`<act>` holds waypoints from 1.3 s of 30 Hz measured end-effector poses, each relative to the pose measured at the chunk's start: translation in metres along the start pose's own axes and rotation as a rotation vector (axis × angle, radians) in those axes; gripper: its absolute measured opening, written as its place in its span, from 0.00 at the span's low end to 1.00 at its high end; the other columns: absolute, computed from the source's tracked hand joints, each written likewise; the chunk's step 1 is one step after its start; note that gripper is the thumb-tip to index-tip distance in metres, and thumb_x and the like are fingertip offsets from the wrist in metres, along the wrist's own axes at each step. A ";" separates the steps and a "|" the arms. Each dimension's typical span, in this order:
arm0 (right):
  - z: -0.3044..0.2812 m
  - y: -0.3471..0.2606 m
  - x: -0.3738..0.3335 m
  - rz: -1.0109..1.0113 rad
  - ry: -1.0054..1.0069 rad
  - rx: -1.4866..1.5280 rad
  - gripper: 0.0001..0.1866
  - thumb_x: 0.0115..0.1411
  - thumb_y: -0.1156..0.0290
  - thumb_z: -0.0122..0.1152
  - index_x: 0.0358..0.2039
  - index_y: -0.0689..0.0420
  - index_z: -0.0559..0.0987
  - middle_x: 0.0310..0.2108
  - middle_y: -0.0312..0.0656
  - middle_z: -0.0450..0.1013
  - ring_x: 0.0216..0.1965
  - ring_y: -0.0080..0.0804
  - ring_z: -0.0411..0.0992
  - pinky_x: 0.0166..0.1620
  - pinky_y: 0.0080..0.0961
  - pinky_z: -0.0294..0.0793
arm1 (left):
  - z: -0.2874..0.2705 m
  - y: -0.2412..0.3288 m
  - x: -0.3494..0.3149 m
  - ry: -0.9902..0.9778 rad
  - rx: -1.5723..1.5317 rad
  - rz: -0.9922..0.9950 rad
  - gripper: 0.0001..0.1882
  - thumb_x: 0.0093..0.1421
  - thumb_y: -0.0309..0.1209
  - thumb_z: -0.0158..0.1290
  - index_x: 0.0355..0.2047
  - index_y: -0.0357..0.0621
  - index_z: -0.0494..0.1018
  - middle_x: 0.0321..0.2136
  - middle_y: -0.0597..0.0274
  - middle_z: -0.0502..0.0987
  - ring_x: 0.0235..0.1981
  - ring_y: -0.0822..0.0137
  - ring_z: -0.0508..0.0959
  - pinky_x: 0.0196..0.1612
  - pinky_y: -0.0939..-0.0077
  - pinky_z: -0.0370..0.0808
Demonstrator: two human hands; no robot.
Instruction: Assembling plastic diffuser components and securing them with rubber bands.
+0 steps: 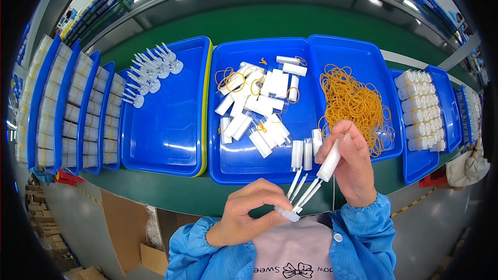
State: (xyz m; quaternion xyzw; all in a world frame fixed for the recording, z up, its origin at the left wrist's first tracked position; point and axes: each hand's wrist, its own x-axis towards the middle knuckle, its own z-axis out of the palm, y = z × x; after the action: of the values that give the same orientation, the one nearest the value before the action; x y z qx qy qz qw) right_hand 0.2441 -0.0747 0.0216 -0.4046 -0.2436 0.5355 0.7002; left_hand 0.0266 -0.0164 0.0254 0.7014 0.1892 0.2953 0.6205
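My left hand pinches the round base of a translucent plastic pronged piece near my chest, its several thin prongs pointing up and away. Between the fingertips of my right hand is a small white roll, tilted, its lower end meeting the tip of one prong. Whether the prong goes inside the roll I cannot tell. Just beyond, a few more white rolls stand at the near right corner of the middle blue tray. A loose heap of white rolls, some with rubber bands, lies in that tray.
A pile of tan rubber bands fills the right blue tray. More pronged pieces sit at the back of the left blue tray. Stacked trays of white rolls and bundled white pieces flank the green table.
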 end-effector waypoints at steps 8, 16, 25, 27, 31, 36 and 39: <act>0.009 0.001 -0.009 -0.220 -0.061 -0.307 0.11 0.62 0.67 0.58 0.38 0.59 0.70 0.30 0.42 0.75 0.42 0.30 0.70 0.51 0.30 0.66 | -0.001 -0.003 0.002 0.039 0.086 0.023 0.10 0.46 0.21 0.65 0.31 0.39 0.79 0.30 0.57 0.78 0.32 0.67 0.77 0.35 0.76 0.73; 0.011 0.012 -0.012 -0.194 -0.232 -0.487 0.09 0.62 0.69 0.56 0.40 0.60 0.74 0.38 0.41 0.75 0.49 0.32 0.67 0.52 0.30 0.64 | 0.004 -0.019 0.000 0.183 0.097 0.013 0.12 0.45 0.20 0.66 0.31 0.39 0.77 0.31 0.56 0.79 0.33 0.67 0.79 0.37 0.76 0.75; 0.012 -0.013 0.021 -0.583 -0.679 -1.794 0.14 0.48 0.74 0.58 0.38 0.58 0.78 0.41 0.44 0.70 0.44 0.38 0.68 0.47 0.31 0.65 | -0.040 -0.018 -0.009 0.337 0.032 -0.065 0.13 0.48 0.18 0.63 0.34 0.36 0.73 0.34 0.58 0.74 0.37 0.70 0.76 0.42 0.75 0.75; 0.019 -0.008 0.022 -0.490 -0.832 -1.985 0.12 0.49 0.74 0.57 0.36 0.57 0.77 0.40 0.44 0.70 0.43 0.36 0.69 0.48 0.30 0.66 | -0.041 -0.016 -0.011 0.392 -0.055 -0.095 0.12 0.49 0.18 0.63 0.33 0.35 0.73 0.33 0.58 0.74 0.35 0.70 0.77 0.41 0.76 0.75; 0.019 0.008 0.026 -0.556 -0.886 -1.981 0.06 0.49 0.74 0.55 0.29 0.57 0.75 0.35 0.41 0.69 0.40 0.34 0.69 0.45 0.29 0.65 | -0.041 -0.013 -0.016 0.458 -0.115 -0.115 0.12 0.49 0.17 0.63 0.33 0.34 0.73 0.33 0.57 0.74 0.35 0.70 0.77 0.41 0.76 0.76; 0.011 0.008 0.034 -0.661 -0.686 -1.809 0.05 0.50 0.76 0.56 0.29 0.59 0.75 0.30 0.41 0.70 0.33 0.34 0.71 0.37 0.27 0.68 | -0.038 -0.009 -0.016 0.447 0.072 -0.054 0.10 0.48 0.17 0.62 0.33 0.34 0.77 0.33 0.55 0.77 0.35 0.68 0.78 0.39 0.75 0.76; 0.001 -0.007 0.035 -0.435 -0.340 -1.246 0.09 0.51 0.80 0.56 0.36 0.61 0.75 0.34 0.44 0.72 0.36 0.32 0.73 0.39 0.24 0.71 | -0.035 -0.012 -0.016 0.354 0.266 0.069 0.09 0.47 0.17 0.62 0.31 0.35 0.79 0.32 0.55 0.78 0.33 0.67 0.78 0.38 0.75 0.74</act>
State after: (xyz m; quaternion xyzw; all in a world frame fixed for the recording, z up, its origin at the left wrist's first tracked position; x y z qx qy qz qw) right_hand 0.2579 -0.0420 0.0249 -0.5844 -0.6887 0.1987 0.3803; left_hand -0.0075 0.0020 0.0131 0.7204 0.3081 0.4074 0.4693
